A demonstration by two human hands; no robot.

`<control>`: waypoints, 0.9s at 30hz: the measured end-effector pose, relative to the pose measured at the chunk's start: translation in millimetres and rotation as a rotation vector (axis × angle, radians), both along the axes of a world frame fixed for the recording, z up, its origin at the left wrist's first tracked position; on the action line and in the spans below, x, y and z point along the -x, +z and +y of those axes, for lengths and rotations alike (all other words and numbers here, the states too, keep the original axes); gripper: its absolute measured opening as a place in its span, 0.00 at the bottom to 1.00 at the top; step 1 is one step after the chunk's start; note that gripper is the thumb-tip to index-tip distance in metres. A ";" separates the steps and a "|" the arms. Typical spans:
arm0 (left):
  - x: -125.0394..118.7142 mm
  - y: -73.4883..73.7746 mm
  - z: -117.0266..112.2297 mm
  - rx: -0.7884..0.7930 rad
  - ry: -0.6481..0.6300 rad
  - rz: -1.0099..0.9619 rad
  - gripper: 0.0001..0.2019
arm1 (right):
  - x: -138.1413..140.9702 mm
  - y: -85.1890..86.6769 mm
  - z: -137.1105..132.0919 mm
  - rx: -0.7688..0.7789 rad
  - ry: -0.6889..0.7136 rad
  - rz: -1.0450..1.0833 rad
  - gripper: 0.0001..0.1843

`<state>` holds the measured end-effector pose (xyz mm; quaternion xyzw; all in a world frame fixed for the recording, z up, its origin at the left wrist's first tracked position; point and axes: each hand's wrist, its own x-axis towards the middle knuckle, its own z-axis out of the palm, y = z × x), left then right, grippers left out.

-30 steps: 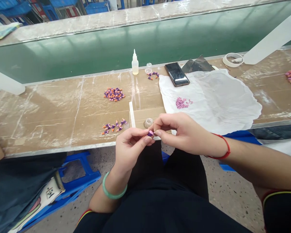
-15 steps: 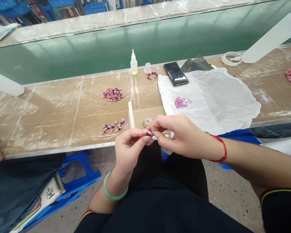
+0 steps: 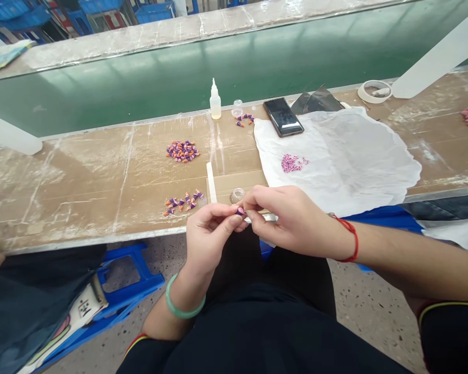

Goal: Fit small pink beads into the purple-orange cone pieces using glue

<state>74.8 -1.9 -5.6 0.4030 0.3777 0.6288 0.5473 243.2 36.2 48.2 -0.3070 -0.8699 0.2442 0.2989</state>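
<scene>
My left hand (image 3: pixel 208 235) and my right hand (image 3: pixel 286 219) meet at the near edge of the brown worktable (image 3: pixel 81 182). Both pinch one small purple piece (image 3: pixel 241 211) between their fingertips. My left wrist carries a green bangle, my right wrist a red string. Just beyond the fingers lie a small clear cap (image 3: pixel 237 195) and a white stick (image 3: pixel 211 183). To the left of the hands sits a loose row of purple and orange pieces (image 3: pixel 183 201). A denser heap of the same pieces (image 3: pixel 182 150) lies farther back.
A glue bottle (image 3: pixel 215 101), a small clear jar (image 3: pixel 237 108) and a black phone (image 3: pixel 283 117) stand at the table's far edge. White paper (image 3: pixel 354 156) holds pink beads (image 3: pixel 292 163). A tape roll (image 3: pixel 374 92) lies far right. A blue stool (image 3: pixel 132 280) and another person's dark clothing (image 3: pixel 27 301) are at left.
Both hands stay together on the purple piece; the fingers shift slightly around it. The view has drifted a little.
</scene>
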 end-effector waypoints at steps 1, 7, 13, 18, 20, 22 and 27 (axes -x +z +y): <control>0.3 0.0 0.1 0.016 -0.006 0.007 0.08 | -0.2 -0.5 0.6 0.009 0.001 0.005 0.06; 5.8 -0.8 3.1 0.107 0.012 0.084 0.11 | -13.3 0.3 9.1 0.142 -0.138 0.018 0.07; 51.7 -16.3 19.5 0.008 0.083 0.716 0.03 | -40.1 -15.1 14.8 0.157 -0.268 0.010 0.08; 100.7 -21.6 52.3 -0.087 0.105 1.199 0.04 | -50.3 -36.6 18.2 0.190 -0.276 0.002 0.08; 112.1 -21.6 74.6 -0.100 0.141 1.298 0.06 | -51.0 -39.5 19.7 0.199 -0.285 0.012 0.08; 118.0 -22.7 101.2 -0.138 0.175 1.404 0.05 | -50.6 -39.5 21.1 0.202 -0.290 0.023 0.08; 116.5 -31.3 160.3 -0.165 0.131 1.584 0.05 | -52.0 -38.5 22.5 0.192 -0.315 0.057 0.08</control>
